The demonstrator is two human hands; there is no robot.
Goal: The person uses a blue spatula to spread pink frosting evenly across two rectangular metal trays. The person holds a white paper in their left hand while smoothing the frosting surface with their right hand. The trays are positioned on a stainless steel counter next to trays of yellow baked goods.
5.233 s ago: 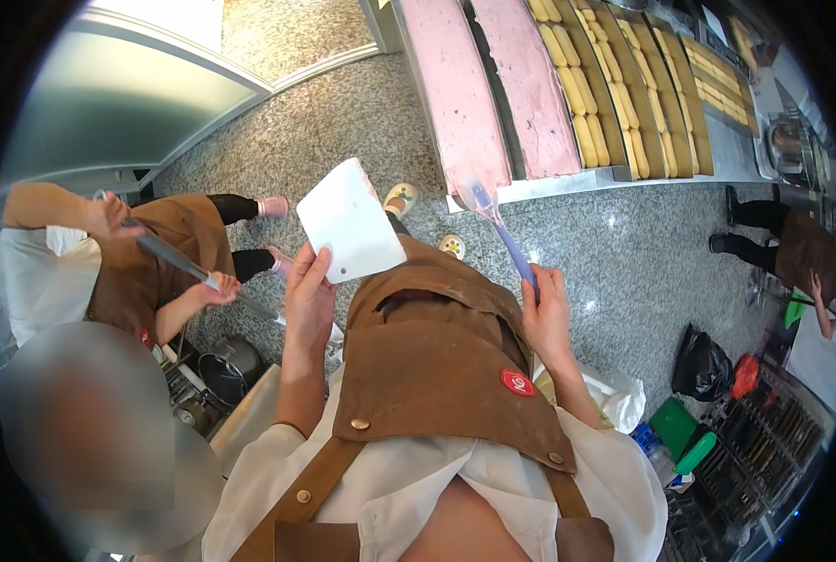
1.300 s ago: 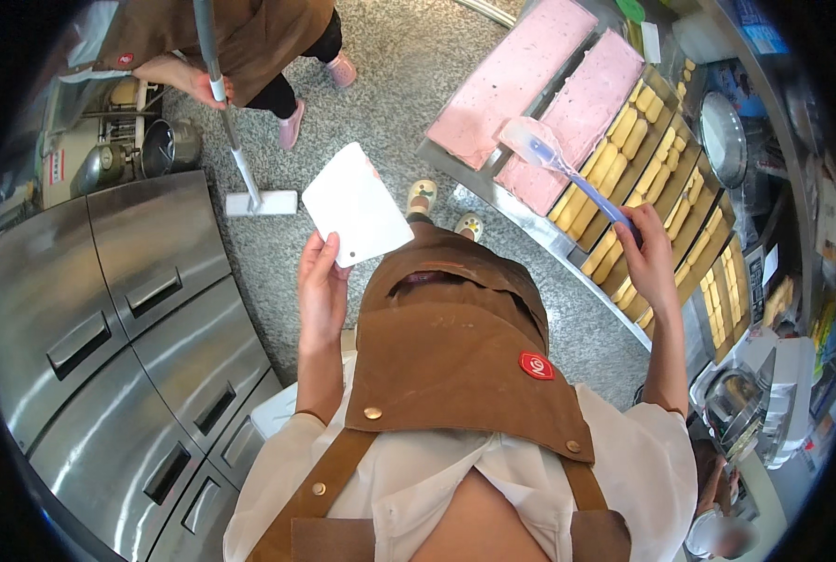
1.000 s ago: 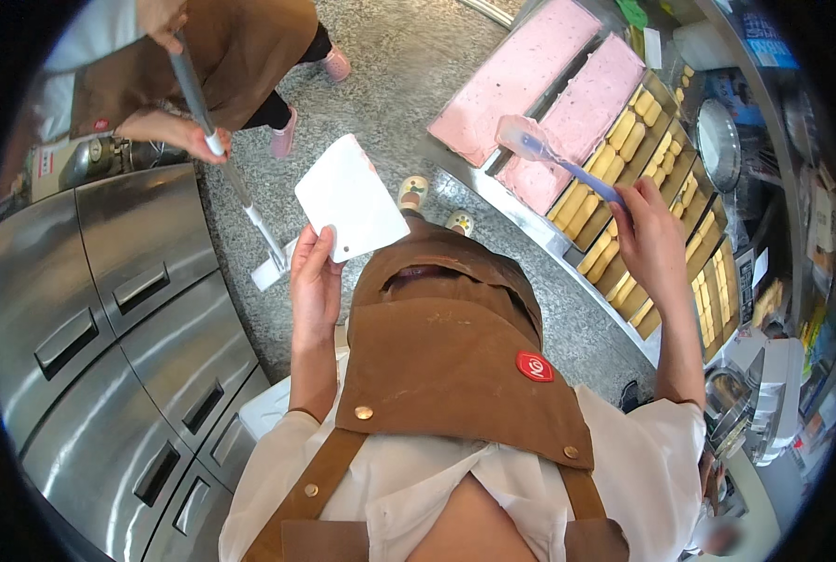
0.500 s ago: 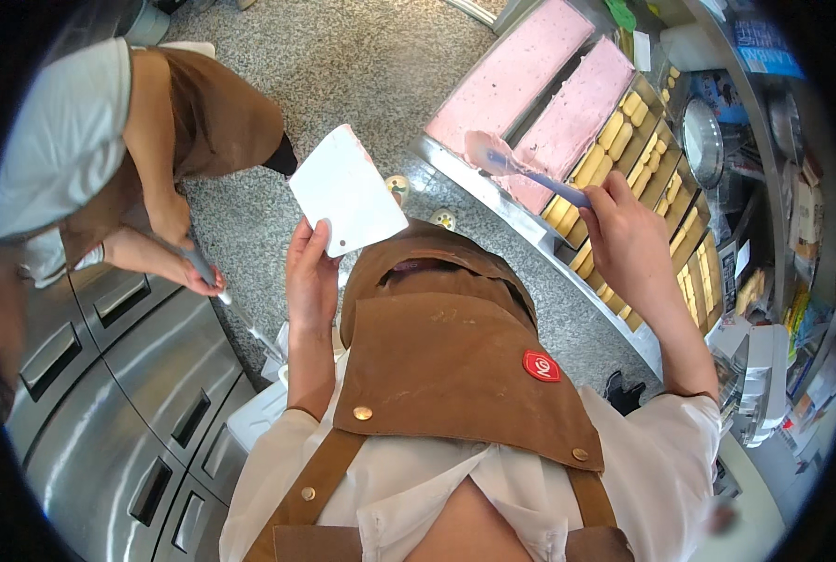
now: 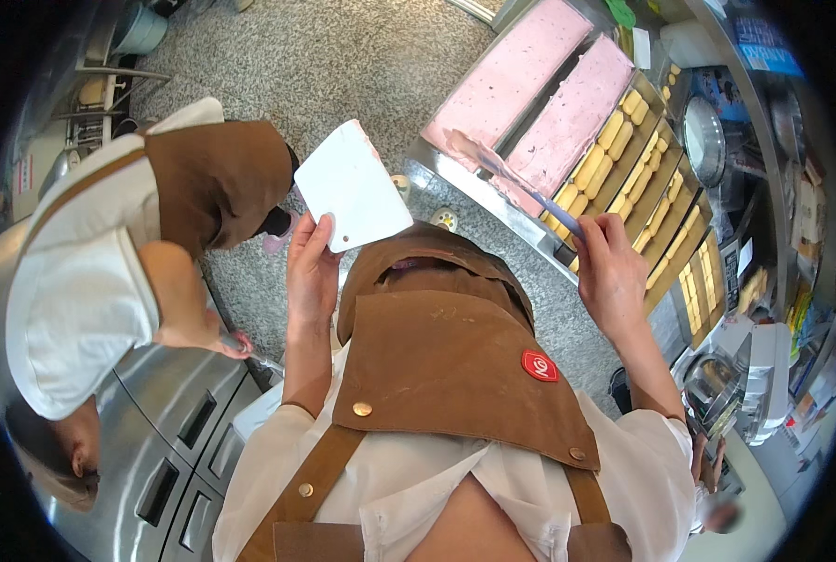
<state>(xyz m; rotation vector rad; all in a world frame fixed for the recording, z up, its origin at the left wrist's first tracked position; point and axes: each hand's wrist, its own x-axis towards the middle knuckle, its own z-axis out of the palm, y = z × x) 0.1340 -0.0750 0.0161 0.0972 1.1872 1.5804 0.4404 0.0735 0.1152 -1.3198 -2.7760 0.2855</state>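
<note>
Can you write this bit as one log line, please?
left hand: holds white scraper; right hand: holds purple-handled spatula, near pink mixture; beside mixture: yellow biscuits in rows; person's left: co-worker in brown apron

A professional pastry kitchen. A metal counter [image 5: 493,199] carries long slabs of pink cream [image 5: 507,70] and rows of biscuits [image 5: 613,136], with a metal bowl [image 5: 711,377] farther right. Steel drawers [image 5: 161,389] stand at left on a speckled floor [image 5: 315,56]. Two brown aprons [image 5: 465,365] match like a uniform, one in the foreground, one on a co-worker [image 5: 86,309].
</note>
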